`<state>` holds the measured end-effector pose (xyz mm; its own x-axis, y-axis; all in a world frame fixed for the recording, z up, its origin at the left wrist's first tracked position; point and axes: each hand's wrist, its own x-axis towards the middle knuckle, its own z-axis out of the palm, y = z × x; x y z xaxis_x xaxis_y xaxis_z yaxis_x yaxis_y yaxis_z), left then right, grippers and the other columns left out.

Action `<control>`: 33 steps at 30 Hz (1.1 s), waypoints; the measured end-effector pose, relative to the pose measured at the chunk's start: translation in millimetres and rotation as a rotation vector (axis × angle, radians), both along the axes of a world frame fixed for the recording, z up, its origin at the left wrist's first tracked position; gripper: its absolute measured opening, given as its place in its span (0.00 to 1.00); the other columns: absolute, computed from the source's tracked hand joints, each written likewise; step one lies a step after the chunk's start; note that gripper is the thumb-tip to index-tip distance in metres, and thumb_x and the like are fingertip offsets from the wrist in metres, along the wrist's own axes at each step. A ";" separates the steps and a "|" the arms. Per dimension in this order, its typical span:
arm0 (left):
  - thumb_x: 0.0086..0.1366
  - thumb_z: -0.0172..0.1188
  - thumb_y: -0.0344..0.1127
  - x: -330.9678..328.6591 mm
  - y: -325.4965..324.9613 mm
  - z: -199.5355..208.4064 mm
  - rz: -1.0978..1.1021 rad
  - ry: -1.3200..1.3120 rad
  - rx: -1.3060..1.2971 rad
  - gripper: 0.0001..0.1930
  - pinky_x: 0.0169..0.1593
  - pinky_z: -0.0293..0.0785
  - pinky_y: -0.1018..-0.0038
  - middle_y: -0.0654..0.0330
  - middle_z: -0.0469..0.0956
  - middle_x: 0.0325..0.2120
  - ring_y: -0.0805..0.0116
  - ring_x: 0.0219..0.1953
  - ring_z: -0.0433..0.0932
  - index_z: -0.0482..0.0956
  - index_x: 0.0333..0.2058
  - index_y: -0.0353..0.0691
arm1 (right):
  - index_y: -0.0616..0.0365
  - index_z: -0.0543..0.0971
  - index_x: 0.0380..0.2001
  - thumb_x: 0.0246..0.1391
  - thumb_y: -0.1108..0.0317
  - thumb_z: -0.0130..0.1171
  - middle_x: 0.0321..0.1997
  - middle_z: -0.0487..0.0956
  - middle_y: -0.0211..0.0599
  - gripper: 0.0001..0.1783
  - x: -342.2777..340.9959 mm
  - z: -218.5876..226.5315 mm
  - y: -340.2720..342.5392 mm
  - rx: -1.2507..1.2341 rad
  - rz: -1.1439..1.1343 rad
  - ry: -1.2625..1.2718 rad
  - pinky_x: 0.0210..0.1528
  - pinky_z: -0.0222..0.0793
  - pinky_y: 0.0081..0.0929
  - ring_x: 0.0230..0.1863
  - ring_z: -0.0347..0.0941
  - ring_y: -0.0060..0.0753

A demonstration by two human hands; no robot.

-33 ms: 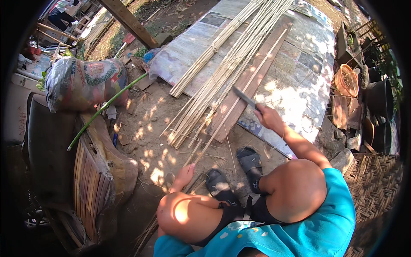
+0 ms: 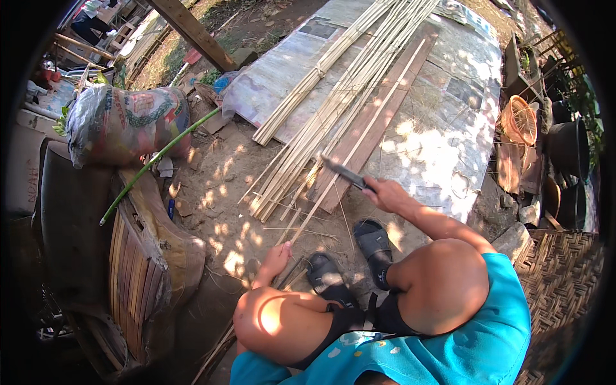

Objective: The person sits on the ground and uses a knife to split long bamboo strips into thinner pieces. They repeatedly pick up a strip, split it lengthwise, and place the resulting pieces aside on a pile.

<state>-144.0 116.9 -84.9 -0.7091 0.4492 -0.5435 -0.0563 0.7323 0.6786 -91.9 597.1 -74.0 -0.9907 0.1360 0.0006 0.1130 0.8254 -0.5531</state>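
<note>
My left hand [image 2: 276,260], low in the middle by my left knee, is closed on the near end of a thin bamboo strip [image 2: 389,95]. The strip stretches away from me along a brown wooden board [image 2: 375,125]. My right hand [image 2: 385,194] grips the dark handle of a knife [image 2: 344,172]. Its blade points left across the strip at the board's near end; whether it touches the strip I cannot tell. Left of the board lies a loose pile of pale bamboo strips [image 2: 350,96], and beyond it a tied bundle of strips [image 2: 292,99].
A printed sheet [image 2: 443,115] covers the ground under the board and bundles. To the left are a stuffed sack [image 2: 128,122], a green stalk [image 2: 160,156] and a worn wooden seat [image 2: 131,269]. An orange basket [image 2: 521,120] and dark pots [image 2: 568,147] stand right, near woven matting [image 2: 558,276].
My right hand has drawn the knife toward me and to the left, from partway along the board to its near end. My left hand keeps hold of the strip in nearly the same place.
</note>
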 end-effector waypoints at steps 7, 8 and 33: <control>0.77 0.45 0.58 11.7 -70.9 -10.0 0.006 0.055 -0.250 0.32 0.33 0.70 0.63 0.55 0.74 0.17 0.63 0.23 0.73 0.78 0.25 0.35 | 0.53 0.76 0.52 0.68 0.53 0.55 0.35 0.82 0.58 0.18 13.8 -20.9 64.9 0.055 -0.154 0.026 0.37 0.76 0.55 0.35 0.81 0.64; 0.77 0.46 0.59 12.2 -58.6 -14.6 -0.018 0.049 -0.240 0.32 0.33 0.70 0.63 0.54 0.75 0.18 0.62 0.23 0.74 0.78 0.25 0.35 | 0.54 0.75 0.55 0.69 0.53 0.54 0.35 0.82 0.58 0.20 18.6 -32.0 53.0 0.028 -0.160 0.063 0.37 0.76 0.55 0.35 0.81 0.64; 0.79 0.40 0.53 10.4 50.9 0.0 -0.228 0.343 -0.411 0.22 0.41 0.73 0.38 0.36 0.81 0.31 0.27 0.38 0.79 0.74 0.45 0.39 | 0.53 0.76 0.52 0.69 0.51 0.54 0.33 0.82 0.58 0.19 -3.7 2.9 95.9 0.148 -0.313 -0.006 0.37 0.75 0.58 0.35 0.81 0.66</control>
